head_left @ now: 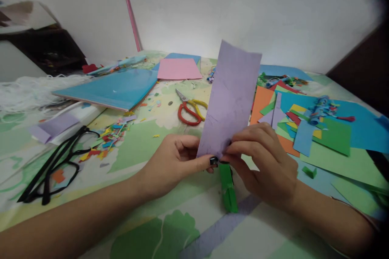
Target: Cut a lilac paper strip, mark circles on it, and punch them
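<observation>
A strip of purple paper (232,89) stands upright between my two hands. My left hand (173,162) pinches its lower left corner, the thumb in front and the fingers behind. At the lower right edge, my right hand (264,162) holds the same paper between thumb and fingertips. Just below the fingertips is a folded green paper piece (228,190); I cannot tell whether it touches a hand. Behind the purple paper lies a pair of scissors (191,109) with red and yellow handles, one handle partly covered by the sheet.
Black eyeglasses (60,166) and colored paper scraps (111,137) lie to the left. Further back are a blue folder (112,87) and pink paper (179,68). Stacked colored papers (337,133) spread over the right side. A pink stick (133,24) leans on the wall.
</observation>
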Demonstrator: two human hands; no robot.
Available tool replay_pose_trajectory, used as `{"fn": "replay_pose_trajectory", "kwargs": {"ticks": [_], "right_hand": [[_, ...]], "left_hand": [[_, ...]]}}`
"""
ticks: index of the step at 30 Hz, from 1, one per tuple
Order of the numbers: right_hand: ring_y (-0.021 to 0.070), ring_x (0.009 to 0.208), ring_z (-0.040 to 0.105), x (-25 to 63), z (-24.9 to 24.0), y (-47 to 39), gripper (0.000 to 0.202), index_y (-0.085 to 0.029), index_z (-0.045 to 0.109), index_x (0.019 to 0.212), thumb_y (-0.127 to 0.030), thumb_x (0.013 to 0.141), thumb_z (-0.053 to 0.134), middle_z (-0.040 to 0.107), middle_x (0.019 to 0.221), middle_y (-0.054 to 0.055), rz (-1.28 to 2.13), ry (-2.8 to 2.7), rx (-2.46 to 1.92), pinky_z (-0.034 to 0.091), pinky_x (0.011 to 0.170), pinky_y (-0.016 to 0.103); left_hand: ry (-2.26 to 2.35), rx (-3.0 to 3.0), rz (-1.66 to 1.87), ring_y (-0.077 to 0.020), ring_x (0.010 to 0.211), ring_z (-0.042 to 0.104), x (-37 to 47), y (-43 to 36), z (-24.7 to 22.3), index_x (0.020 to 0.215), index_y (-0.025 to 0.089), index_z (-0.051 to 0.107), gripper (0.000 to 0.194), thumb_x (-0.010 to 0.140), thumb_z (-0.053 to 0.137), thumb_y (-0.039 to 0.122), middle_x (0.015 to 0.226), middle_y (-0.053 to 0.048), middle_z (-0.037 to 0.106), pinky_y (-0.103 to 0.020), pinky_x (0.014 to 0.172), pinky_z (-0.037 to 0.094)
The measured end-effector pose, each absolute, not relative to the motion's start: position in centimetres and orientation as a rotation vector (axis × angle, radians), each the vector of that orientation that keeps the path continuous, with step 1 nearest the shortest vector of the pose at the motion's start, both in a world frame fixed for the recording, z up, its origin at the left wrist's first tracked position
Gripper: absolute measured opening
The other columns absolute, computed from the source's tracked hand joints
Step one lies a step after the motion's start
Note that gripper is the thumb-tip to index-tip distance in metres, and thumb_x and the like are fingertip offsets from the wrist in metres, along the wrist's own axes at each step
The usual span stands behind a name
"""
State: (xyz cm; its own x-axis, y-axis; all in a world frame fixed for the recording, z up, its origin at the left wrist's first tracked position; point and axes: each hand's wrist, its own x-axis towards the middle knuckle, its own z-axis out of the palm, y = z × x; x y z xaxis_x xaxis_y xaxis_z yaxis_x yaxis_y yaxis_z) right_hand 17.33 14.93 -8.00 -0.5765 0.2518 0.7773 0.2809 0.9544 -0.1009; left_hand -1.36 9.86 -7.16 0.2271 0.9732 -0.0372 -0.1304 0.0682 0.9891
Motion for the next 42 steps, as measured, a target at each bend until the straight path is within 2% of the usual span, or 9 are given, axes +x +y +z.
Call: {"fn": "replay_pose_trajectory", "kwargs": {"ticks": [6,14,17,22,28,32,36,42], "right_hand": [[0.0170,0.073,0.049,16.8,-7.5,14.3,0.010,-0.018,0.056,0.084,-0.011,0.079,0.062,0.061,0.077,0.005,0.063,-2.183,-0.514,0.040,0.065,0.034],[0.0162,0.074,0.051,16.4,-7.3,13.9,0.009,-0.017,0.056,0.081,-0.009,0.080,0.059,0.060,0.076,0.004,0.223,-2.155,-0.602,0.040,0.067,0.033],[0.0158,0.073,0.051,16.4,-7.2,13.7,0.009,-0.018,0.055,0.079,-0.009,0.081,0.057,0.059,0.074,0.003,0.311,-2.131,-0.622,0.041,0.066,0.032],[0.0146,0.072,0.051,16.5,-7.2,13.4,0.008,-0.017,0.055,0.080,-0.009,0.081,0.055,0.057,0.072,0.002,0.475,-2.101,-0.651,0.042,0.064,0.031],[0.0126,0.069,0.051,16.4,-7.3,13.2,0.007,-0.016,0.055,0.077,-0.010,0.080,0.055,0.055,0.071,0.001,0.569,-2.050,-0.713,0.042,0.061,0.029],[0.0115,0.068,0.050,16.3,-7.4,12.9,0.008,-0.017,0.054,0.075,-0.010,0.080,0.056,0.054,0.070,0.000,0.460,-2.084,-0.727,0.042,0.060,0.026],[0.0125,0.069,0.050,16.1,-7.5,12.6,0.009,-0.017,0.054,0.077,-0.009,0.081,0.057,0.055,0.070,0.001,0.255,-2.154,-0.692,0.042,0.064,0.028],[0.0161,0.072,0.049,15.8,-7.8,12.0,0.006,-0.014,0.055,0.082,-0.008,0.082,0.055,0.058,0.075,0.006,0.158,-2.197,-0.681,0.041,0.064,0.034]], "left_hand": [[0.993,1.170,1.172,-0.0090,0.069,0.066,-1.2,9.7,-7.1,0.078,0.017,0.074,0.011,0.072,0.070,0.009,0.076,0.001,0.074,-0.016,0.067,0.053],[1.043,1.237,1.157,-0.0156,0.081,0.070,-1.2,9.6,-7.3,0.088,0.019,0.074,0.017,0.072,0.071,0.013,0.091,-0.002,0.074,-0.023,0.075,0.056],[1.094,1.275,1.164,-0.0177,0.081,0.070,-1.2,9.5,-7.3,0.089,0.020,0.074,0.017,0.073,0.071,0.015,0.086,-0.002,0.075,-0.026,0.072,0.057],[1.111,1.306,1.187,-0.0161,0.076,0.069,-1.1,9.3,-7.4,0.086,0.022,0.075,0.014,0.074,0.071,0.017,0.076,0.000,0.074,-0.023,0.067,0.056],[1.122,1.317,1.196,-0.0158,0.078,0.069,-1.1,9.1,-7.4,0.090,0.023,0.075,0.017,0.075,0.069,0.017,0.082,0.000,0.075,-0.023,0.070,0.055],[1.162,1.377,1.214,-0.0174,0.078,0.068,-0.8,8.6,-7.2,0.083,0.022,0.075,0.011,0.075,0.067,0.021,0.080,0.000,0.074,-0.026,0.071,0.055],[1.289,1.466,1.283,-0.0160,0.070,0.065,-0.6,8.3,-7.6,0.073,0.021,0.071,0.008,0.075,0.063,0.023,0.073,0.001,0.071,-0.026,0.067,0.054],[1.427,1.620,1.246,-0.0142,0.059,0.061,-0.5,8.3,-7.8,0.062,0.018,0.065,0.015,0.075,0.060,0.024,0.062,0.000,0.066,-0.024,0.058,0.051]]}}
